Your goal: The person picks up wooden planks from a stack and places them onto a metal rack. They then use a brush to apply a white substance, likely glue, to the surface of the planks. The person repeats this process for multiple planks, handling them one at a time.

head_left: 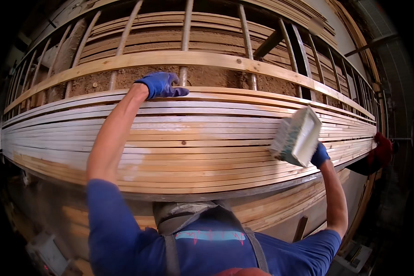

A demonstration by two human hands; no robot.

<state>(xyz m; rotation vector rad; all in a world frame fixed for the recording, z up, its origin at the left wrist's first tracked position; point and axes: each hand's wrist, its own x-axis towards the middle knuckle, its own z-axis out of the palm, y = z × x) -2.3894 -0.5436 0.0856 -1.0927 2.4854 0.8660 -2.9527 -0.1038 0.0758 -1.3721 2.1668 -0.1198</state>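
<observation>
Over the far strips of a wide layer of wooden slats is my left hand in a blue glove. Its thumb and fingers are apart, and nothing shows between them. Farther right and nearer, my blue-gloved right hand grips a boxy white-and-green object smeared with paint, tilted above the slats. It has a pale recessed face and a rough, blurred left side; I cannot tell whether it is a tub or a wide brush. White paint coats the slats mostly at left and far; the near and right ones show bare wood.
Beyond the slats, a long single board lies across several metal bars. More planks are stacked behind and below the bars. Further boards lie under the near edge of the work surface. Red-and-black fabric shows at the right end.
</observation>
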